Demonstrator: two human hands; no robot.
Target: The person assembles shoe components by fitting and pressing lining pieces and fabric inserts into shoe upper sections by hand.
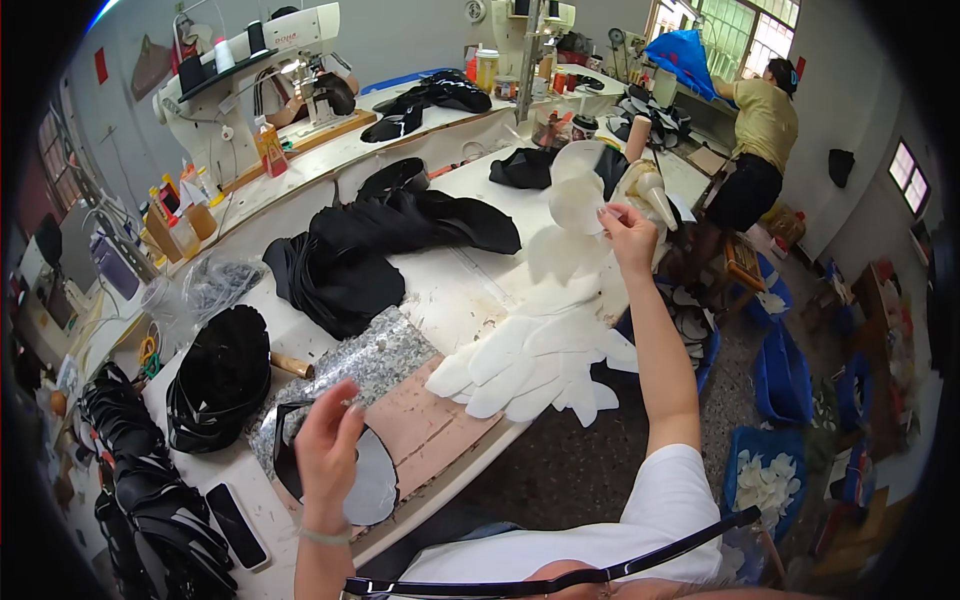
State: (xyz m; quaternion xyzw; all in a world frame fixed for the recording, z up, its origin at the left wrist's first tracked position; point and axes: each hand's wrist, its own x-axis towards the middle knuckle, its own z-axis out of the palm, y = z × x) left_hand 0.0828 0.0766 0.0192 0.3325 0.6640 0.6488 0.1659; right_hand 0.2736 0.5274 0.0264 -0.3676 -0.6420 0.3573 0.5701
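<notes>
My right hand [630, 240] reaches to the far side of the table, its thumb and fingers closed on the edge of a thin white cut piece [577, 205]. More white pieces [545, 355] lie overlapped in a fan between that hand and the table's front edge. My left hand [325, 450] is raised over the near work surface, holding nothing, thumb and fingers apart. Under and beside it lies a black piece with a light grey oval face [372, 478], partly hidden by the hand. It rests on a pinkish board [425, 420] beside a speckled grey slab [345, 362].
Stacked black fabric pieces [345, 250] and a curled black bundle [218, 380] occupy the table's left half. A wooden-handled tool [291, 364] and a phone [238, 525] lie nearby. Sewing machines [250, 70] stand behind. Another person [765, 130] works at right, near blue bins [783, 375].
</notes>
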